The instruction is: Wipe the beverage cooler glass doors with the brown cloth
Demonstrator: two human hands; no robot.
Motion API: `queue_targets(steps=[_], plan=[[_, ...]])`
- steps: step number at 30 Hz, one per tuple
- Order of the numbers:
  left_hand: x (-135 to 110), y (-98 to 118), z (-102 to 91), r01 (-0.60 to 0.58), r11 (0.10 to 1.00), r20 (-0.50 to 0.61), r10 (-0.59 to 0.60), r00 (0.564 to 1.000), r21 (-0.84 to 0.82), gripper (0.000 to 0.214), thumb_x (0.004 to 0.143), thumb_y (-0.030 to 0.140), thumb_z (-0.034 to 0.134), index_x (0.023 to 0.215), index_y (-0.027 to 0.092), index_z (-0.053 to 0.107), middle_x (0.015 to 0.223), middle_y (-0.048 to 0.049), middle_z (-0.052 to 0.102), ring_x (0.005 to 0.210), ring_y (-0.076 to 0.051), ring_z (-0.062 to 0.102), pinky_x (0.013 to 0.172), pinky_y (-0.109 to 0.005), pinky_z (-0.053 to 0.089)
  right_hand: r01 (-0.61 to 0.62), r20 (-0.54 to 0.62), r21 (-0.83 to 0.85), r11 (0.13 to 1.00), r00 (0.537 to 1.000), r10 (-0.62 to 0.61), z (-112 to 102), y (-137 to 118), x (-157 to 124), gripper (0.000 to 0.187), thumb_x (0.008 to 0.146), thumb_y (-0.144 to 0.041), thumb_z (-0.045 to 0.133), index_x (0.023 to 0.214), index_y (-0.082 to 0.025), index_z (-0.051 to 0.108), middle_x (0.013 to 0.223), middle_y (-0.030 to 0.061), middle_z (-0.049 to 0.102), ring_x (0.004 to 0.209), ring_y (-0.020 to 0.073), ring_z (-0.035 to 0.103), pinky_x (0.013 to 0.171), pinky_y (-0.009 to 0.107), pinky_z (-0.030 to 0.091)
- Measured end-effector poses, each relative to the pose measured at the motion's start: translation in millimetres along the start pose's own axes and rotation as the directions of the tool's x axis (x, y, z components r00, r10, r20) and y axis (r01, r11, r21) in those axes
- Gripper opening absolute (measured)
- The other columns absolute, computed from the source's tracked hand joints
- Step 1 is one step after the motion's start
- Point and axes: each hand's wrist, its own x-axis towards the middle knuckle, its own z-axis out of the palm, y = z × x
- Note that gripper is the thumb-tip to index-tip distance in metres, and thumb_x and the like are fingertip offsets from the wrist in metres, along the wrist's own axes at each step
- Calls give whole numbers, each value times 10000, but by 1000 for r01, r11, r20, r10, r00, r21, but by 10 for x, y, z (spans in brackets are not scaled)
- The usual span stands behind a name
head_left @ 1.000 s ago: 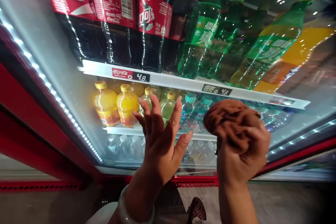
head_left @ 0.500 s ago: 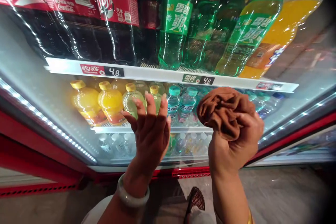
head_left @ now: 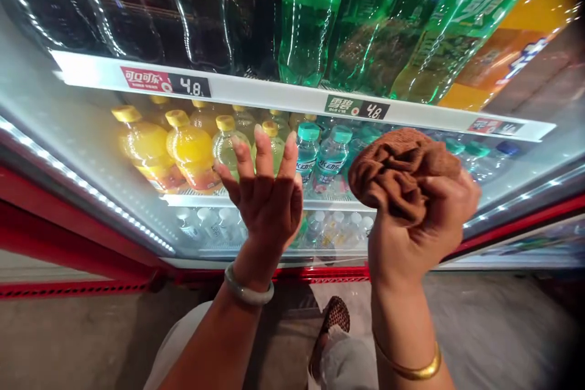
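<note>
My right hand [head_left: 425, 225] grips a bunched brown cloth [head_left: 402, 173], raised in front of the drinks cooler. My left hand [head_left: 267, 195] is held up with its fingers spread and nothing in it. Beyond the left fingers stand yellow-capped bottles, among them an orange drink bottle [head_left: 189, 152] and a pale green one [head_left: 226, 143]. Between the two hands show teal-capped bottles [head_left: 333, 155]. Whether the left fingertips touch any bottle I cannot tell; they appear in front of them.
A white shelf edge [head_left: 274, 88] with price tags crosses above both hands. Over it stand big dark cola bottles [head_left: 196, 24], green bottles [head_left: 306, 30] and a tilted orange bottle [head_left: 512, 55]. Small white-capped bottles [head_left: 210, 225] fill the bottom shelf. The cooler's red frame [head_left: 283, 274] runs below.
The view has tipped downward, so the shelves sit higher and more of my legs and forearms shows. Both hands keep their poses, with the cloth still in the right one.
</note>
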Motion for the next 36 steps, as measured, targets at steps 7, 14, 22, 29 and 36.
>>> queue_targets(steps=[7,14,22,29,36], plan=[[0,-1,26,-45,999,-64,46,997,22,616,1061,323,422,1650,348,244,1756,8,160,1639,-266,62,1327,-568,-52,186,275,130,974,937,-215,79,-66,-82,215,838,-90,681,965,-265,684,1142,24,683,1178,262,639,1032,498,541],[-5,-4,-6,-16,1000,-36,16,999,-16,662,1024,261,507,1631,393,280,1743,33,211,1636,-263,53,1323,-586,-63,17,-120,38,999,993,-12,33,157,7,287,747,-224,858,968,-207,675,1073,72,649,1113,305,658,1046,552,500],[23,-20,-31,-71,997,-60,70,996,-14,648,1027,297,513,1635,352,295,1751,22,105,1640,-221,25,1335,-422,-87,162,263,119,980,946,-188,93,-97,-88,213,867,-139,671,1027,-281,678,1177,25,670,1209,255,628,1044,496,533],[9,79,-25,-15,1000,-4,15,1000,-25,674,1005,179,504,1616,399,322,1761,47,-34,1636,-262,-92,1306,-554,-124,-143,-133,57,988,980,150,-59,186,49,268,775,-177,824,988,-231,670,1140,33,639,1165,240,634,1075,486,474],[10,82,-22,-42,998,13,43,999,-37,662,1012,207,493,1627,369,309,1760,62,-26,1634,-240,-114,1302,-516,-164,164,238,169,972,950,-201,-3,63,1,210,885,-76,639,952,-270,680,1169,11,694,1213,237,634,1047,494,525]])
